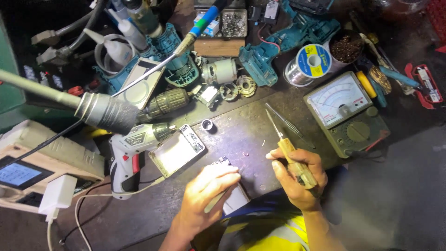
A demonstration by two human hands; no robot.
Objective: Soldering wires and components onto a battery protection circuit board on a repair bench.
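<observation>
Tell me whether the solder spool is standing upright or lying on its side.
On its side: the solder spool shows its round flange and centre hole.

I see my left hand [206, 188] pressing a small dark flat device [227, 179] down near the bench's near edge. My right hand [297, 174] grips a wooden-handled screwdriver [285, 146], its tip pointing away from me. A white cordless screwdriver [132, 155] lies to the left, and a green analogue multimeter [346, 114] sits towards the right edge of the dark, cluttered bench [237, 130].
</observation>
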